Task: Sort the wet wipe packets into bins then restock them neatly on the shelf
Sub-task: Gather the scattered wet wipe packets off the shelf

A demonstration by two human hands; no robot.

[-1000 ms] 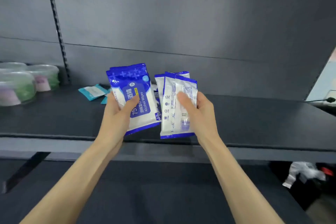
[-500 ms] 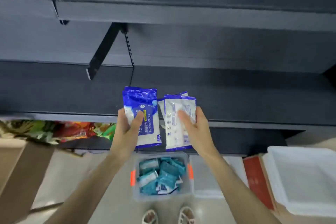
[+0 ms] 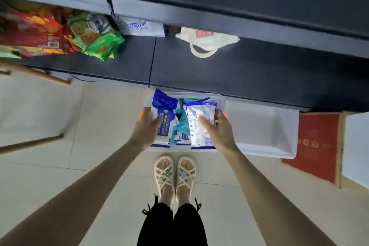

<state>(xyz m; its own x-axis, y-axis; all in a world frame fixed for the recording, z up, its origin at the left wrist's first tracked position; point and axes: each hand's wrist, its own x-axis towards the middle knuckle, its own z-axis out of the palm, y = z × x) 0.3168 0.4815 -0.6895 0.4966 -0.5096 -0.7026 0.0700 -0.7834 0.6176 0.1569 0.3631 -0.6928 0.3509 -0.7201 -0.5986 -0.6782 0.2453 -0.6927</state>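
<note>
My left hand (image 3: pixel 146 130) grips a blue and white alcohol wipe packet (image 3: pixel 164 114), label side up. A second blue and white wipe packet (image 3: pixel 199 126), back side up, is held in my right hand (image 3: pixel 219 132). Both packets hang just above a clear plastic bin (image 3: pixel 220 99) on the floor in front of my feet. Inside the bin lie several small teal wipe packets (image 3: pixel 180 126), partly hidden by the two packets I hold.
A white bin (image 3: pixel 263 132) sits right of the clear bin, with a red box (image 3: pixel 317 146) beyond it. The dark bottom shelf (image 3: pixel 259 72) carries snack bags (image 3: pixel 93 36) at left and a cream tote bag (image 3: pixel 205 40). My sandalled feet (image 3: pixel 174 173) stand on pale tiles.
My view has swung down from the upper shelf to the floor. Both hands have lowered with their packets from shelf height to just over the clear bin.
</note>
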